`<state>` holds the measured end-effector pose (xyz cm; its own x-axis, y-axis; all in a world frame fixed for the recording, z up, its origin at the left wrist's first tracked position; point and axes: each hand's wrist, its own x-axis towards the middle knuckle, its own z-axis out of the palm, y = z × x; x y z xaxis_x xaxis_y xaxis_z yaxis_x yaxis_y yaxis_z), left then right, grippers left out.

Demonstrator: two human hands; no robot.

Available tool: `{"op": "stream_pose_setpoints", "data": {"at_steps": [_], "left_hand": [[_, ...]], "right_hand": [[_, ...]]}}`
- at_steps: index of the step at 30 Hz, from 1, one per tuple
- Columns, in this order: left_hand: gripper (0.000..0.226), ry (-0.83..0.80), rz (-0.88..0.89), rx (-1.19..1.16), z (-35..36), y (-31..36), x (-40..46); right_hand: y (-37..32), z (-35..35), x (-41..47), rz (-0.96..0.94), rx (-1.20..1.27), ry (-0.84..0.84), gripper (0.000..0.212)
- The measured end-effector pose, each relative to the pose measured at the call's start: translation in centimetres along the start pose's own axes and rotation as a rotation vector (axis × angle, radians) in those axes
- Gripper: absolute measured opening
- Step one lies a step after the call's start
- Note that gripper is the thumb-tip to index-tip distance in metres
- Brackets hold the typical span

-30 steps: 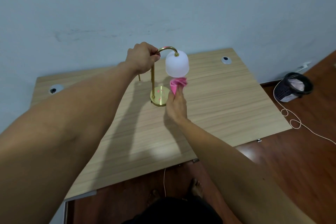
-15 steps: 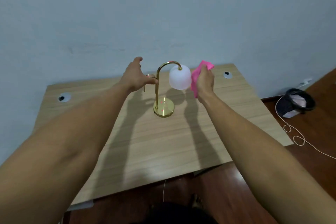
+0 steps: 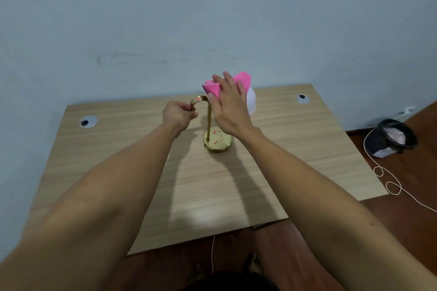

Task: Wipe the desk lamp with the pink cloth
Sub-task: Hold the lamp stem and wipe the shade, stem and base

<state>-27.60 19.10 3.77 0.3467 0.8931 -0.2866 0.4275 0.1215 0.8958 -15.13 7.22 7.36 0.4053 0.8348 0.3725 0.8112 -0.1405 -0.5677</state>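
The desk lamp stands mid-table: a round brass base, a thin brass stem with a curved top, and a white frosted shade mostly hidden behind my right hand. My left hand is closed on a small hanging part at the left end of the brass curve. My right hand lies flat with fingers spread, pressing the pink cloth onto the top of the shade. The cloth bunches out above my fingers.
The wooden table has a cable grommet at the back left and back right. A blue wall runs right behind it. On the floor to the right sit a dark waste basket and a loose white cord.
My right hand carried the pink cloth from under the shade, round its right side, up onto its top. My left hand shifted on the brass curve and now pinches the small part at its left end.
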Motion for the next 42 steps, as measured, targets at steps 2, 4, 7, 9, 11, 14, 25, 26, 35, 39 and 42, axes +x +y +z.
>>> {"op": "stream_pose_setpoints", "data": {"at_steps": [2, 4, 7, 9, 11, 14, 25, 26, 35, 39, 42], "left_hand": [[0.017, -0.029, -0.004, 0.003, -0.1, -0.3, 0.1], [0.020, -0.059, 0.003, 0.027, -0.2, -0.4, 0.0], [0.016, -0.055, 0.030, 0.050, -0.3, -0.4, -0.2], [0.014, -0.055, 0.053, 0.073, -0.3, -0.3, -0.4], [0.013, -0.052, 0.069, 0.097, -0.2, -0.3, -0.3], [0.011, -0.028, 0.084, 0.138, 0.0, -0.4, -0.4], [0.009, -0.052, 0.148, 0.138, -0.1, -0.6, -0.8], [0.011, -0.056, 0.148, 0.142, -0.1, -0.7, -0.8], [0.014, -0.064, 0.193, 0.202, -0.1, -0.8, -0.9], [0.014, -0.073, 0.196, 0.203, -0.2, -0.8, -0.7], [0.015, -0.092, 0.212, 0.209, -0.3, -0.8, -0.5]], "right_hand": [[-0.1, 0.1, -0.2, 0.108, 0.131, 0.110, 0.049], [-0.3, 0.2, 0.6, 0.297, 0.286, 0.219, 0.056], [-0.5, 0.7, 0.4, 0.160, 0.083, 0.177, 0.054], [0.9, 1.3, -0.2, -0.020, -0.061, 0.117, 0.051], [1.3, 1.2, -0.1, 0.076, 0.038, 0.174, 0.052], [0.5, 0.3, 0.7, 0.299, 0.243, 0.289, 0.047], [1.4, -0.9, -1.1, 0.174, 0.112, 0.227, 0.051], [1.3, -0.6, -1.2, 0.103, 0.059, 0.203, 0.051], [1.5, 0.8, -1.0, 0.183, 0.129, 0.267, 0.054], [2.1, 1.4, -1.9, -0.112, -0.107, 0.156, 0.054], [2.9, 2.3, -3.7, -0.201, -0.066, 0.068, 0.055]]}}
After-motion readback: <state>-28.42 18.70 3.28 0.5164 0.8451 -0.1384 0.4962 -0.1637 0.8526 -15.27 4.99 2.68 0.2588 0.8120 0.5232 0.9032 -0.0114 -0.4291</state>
